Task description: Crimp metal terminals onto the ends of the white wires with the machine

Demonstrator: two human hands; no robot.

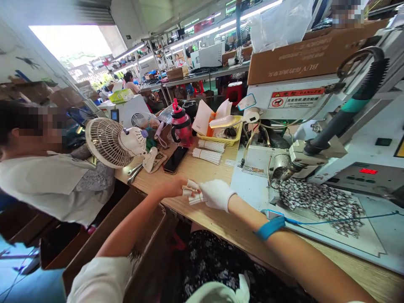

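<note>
In front of my body, over the near edge of the wooden table point(176, 206), both hands meet at a bundle of thin white strips point(196, 199); what exactly the strips are, I cannot make out. My left hand point(175, 186), with white covers on some fingertips, closes on the bundle's left side. A white glove covers my right hand point(217, 195), whose fingers are closed at the bundle's right end and partly hidden. A blue wrist strap point(270, 227) with a cord circles my right forearm. Beyond the hands lie similar tied white bundles point(207, 155).
A black phone point(176, 160), a white fan point(110, 142), wrenches point(135, 172), a red bottle point(181, 126) and a yellow basket point(232, 136) stand around the table. On the right is a machine point(356, 176) with a heap of small metallic parts point(318, 204). A co-worker point(53, 181) sits at left.
</note>
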